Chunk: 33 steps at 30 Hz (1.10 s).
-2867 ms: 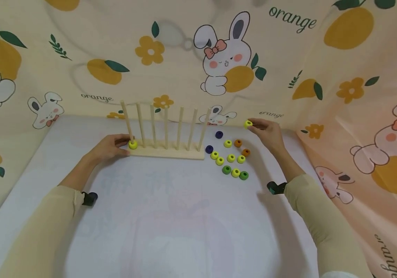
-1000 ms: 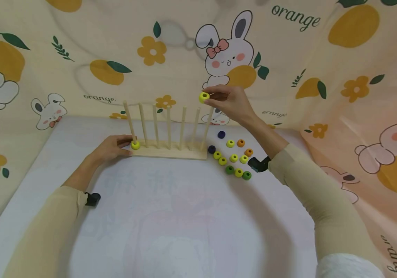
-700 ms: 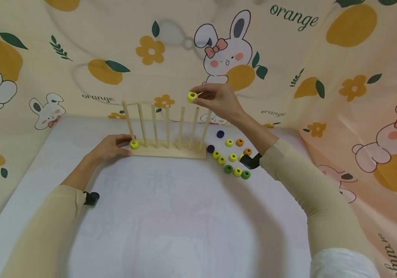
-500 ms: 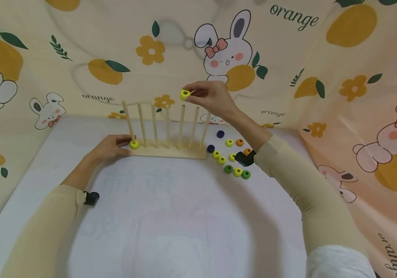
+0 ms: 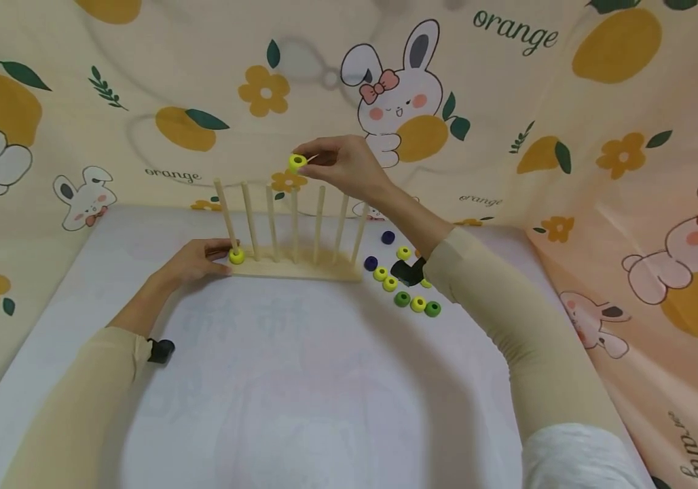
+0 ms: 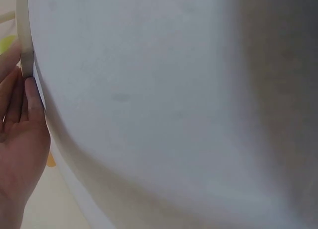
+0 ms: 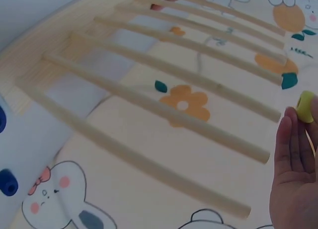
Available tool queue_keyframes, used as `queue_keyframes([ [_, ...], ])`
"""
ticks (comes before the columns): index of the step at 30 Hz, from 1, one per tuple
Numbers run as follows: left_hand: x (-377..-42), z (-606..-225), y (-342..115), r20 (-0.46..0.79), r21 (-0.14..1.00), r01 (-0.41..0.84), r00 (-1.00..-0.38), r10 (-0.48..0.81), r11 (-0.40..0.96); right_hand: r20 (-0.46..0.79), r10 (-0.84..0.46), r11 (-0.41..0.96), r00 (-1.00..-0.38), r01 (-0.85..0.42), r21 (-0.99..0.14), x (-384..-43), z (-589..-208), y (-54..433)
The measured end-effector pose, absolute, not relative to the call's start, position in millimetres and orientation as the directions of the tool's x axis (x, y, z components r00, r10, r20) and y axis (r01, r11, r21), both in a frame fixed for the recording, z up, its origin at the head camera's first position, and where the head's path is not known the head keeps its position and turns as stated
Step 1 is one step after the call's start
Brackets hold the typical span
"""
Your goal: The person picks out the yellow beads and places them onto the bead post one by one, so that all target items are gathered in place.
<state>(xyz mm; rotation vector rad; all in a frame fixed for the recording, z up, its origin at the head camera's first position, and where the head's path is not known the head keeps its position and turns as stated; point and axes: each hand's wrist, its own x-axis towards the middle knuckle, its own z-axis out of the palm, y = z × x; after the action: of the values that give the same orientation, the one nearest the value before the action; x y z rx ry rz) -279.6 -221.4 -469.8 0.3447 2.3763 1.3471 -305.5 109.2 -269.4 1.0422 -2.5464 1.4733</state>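
A wooden peg rack (image 5: 294, 273) with a row of upright pegs stands at the back of the table. My left hand (image 5: 197, 263) holds the left end of its base, and the left wrist view shows the fingers (image 6: 33, 97) against that end. One yellow bead (image 5: 236, 257) sits at the bottom of the leftmost peg. Between the thumb and fingertips of my right hand (image 5: 349, 166) is another yellow bead (image 5: 297, 162), its hole facing up. That bead is above the peg tops, near the middle peg, apart from it. In the right wrist view the held bead (image 7: 305, 107) shows beyond the peg ends.
Right of the rack lie loose beads: dark blue (image 5: 388, 237), yellow (image 5: 418, 304) and green (image 5: 433, 308). The right forearm and its wrist camera (image 5: 409, 272) hide some of them. A patterned cloth (image 5: 312, 88) hangs behind the white table (image 5: 276, 380).
From the right side, my right hand has carried the yellow bead up and leftward over the pegs to near the middle one. My left hand stays on the rack's end.
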Motion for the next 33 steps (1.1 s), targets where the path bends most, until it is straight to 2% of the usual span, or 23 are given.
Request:
queue_keyframes([
  [10,-281.3,-473.8,-217.0,-0.173,0.848,0.087,-0.887,0.429,0.522,0.318,-0.562,0.290,-0.763,-0.543,-0.788,-308.3,-271.4,85.6],
  [21,-279.2,-470.6,-218.5,-0.151,0.820,0.108,-0.907,0.394,0.563,0.284,-0.594,0.357,-0.753,-0.563,-0.746,-315.9,-260.9,55.8],
  [33,-280.2,-472.4,-223.3,-0.171,0.839,0.081,-0.899,0.403,0.538,0.221,-0.615,0.361,-0.757,-0.520,-0.774,-313.3,-266.7,27.0],
])
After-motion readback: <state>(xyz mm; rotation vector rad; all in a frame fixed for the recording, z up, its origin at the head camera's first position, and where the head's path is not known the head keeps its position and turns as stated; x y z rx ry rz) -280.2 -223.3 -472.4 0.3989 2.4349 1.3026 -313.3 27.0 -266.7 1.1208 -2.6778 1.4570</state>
